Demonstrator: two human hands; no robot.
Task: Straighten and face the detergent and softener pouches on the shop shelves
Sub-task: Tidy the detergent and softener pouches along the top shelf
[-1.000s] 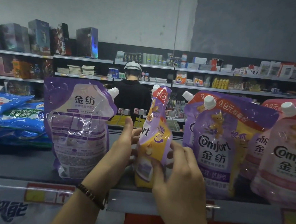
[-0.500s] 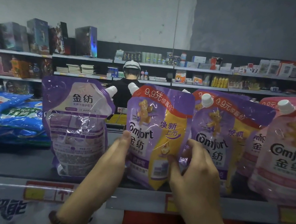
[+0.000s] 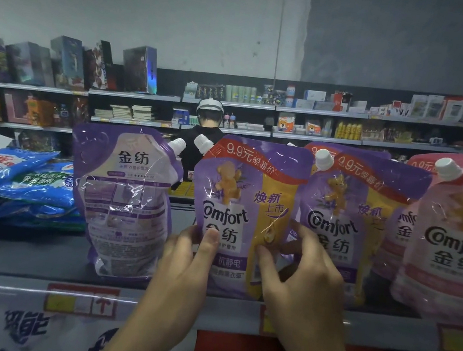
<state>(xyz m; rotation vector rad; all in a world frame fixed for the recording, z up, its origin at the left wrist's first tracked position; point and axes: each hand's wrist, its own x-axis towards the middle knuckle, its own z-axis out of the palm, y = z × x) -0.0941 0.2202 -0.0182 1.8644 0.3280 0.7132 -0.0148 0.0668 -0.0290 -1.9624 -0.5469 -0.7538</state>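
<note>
Both hands hold the centre pouch (image 3: 249, 207), a purple-and-yellow softener pack standing upright on the shelf (image 3: 22, 254) with its printed front outward. The left hand (image 3: 187, 258) pinches its left edge, thumb on the front and fingers behind. The right hand (image 3: 299, 275) grips its right edge likewise, thumb on the yellow panel.

Progress, as judged: this pouch appears faced. Just right of the right hand, a matching purple pouch (image 3: 345, 219) and a pink pouch (image 3: 450, 248) also show their fronts, though they overlap. Just left of the left hand, the reversed pouch (image 3: 124, 199) shows its back panel and remains to be turned. Farther left, blue detergent bags (image 3: 17, 185) lie slumped in a heap.

Clearance: the centre pouch overlaps its right neighbour, and a narrow gap separates it from the reversed pouch. The shelf lip runs just below both wrists.
</note>
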